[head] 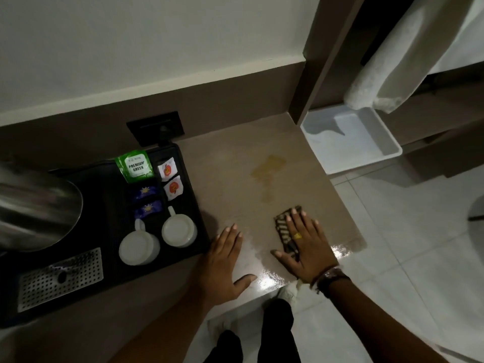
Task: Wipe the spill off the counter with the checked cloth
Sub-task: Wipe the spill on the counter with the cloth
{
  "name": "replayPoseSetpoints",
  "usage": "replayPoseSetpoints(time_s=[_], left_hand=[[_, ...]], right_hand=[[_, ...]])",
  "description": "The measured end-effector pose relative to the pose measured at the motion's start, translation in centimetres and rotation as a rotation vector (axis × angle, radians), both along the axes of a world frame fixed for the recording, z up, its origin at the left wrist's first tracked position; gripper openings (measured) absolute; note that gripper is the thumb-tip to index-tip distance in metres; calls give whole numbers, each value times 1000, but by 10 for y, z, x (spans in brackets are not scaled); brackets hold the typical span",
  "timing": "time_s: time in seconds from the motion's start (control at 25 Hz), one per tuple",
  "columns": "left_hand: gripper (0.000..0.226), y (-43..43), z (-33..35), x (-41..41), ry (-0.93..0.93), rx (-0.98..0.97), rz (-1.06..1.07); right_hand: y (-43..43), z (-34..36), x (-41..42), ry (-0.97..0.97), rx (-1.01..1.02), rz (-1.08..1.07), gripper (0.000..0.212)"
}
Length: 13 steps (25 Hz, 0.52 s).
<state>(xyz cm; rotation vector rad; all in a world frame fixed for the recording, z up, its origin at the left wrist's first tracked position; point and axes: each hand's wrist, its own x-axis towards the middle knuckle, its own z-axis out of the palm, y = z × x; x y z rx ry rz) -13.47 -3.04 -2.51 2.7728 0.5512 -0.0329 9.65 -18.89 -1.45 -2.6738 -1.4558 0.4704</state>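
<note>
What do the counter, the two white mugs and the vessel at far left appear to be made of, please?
The counter looks like smooth tan laminate or stone, glossy where wet. The mugs look like glazed white ceramic, plain and opaque. The vessel looks like brushed stainless steel, with a soft grey sheen.

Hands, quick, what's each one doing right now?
Left hand: open, flat on the counter, holding nothing.
Right hand: open, palm pressed flat on the checked cloth, short of the yellowish spill.
</note>
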Motion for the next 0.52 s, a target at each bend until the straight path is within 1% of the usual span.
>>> replayPoseSetpoints(time_s=[0.08, 0.16, 0.24, 0.32, 0.4, 0.44, 0.52], left_hand=[[100, -2, 1, 1, -12, 24, 3], [98, -4, -6, -4, -30, 12, 10], [96, -3, -11, -4, -17, -7, -2], [93, -1, -14, -2, -7, -27, -10], [90, 1, -16, -1, 8, -39, -29], [90, 2, -15, -1, 11, -46, -38], [90, 3, -12, -2, 2, -46, -62]], right_hand=[[-7, 6, 12, 16, -10, -160, 101], [5, 10, 41, -32, -4, -302, 103], [49, 13, 79, -21, 32, -339, 105], [116, 13, 101, -15, 70, -233, 105], [167, 12, 89, 10, 71, -36, 100], [173, 12, 73, 17, 66, 79, 95], [141, 12, 40, 19, 40, 229, 88]])
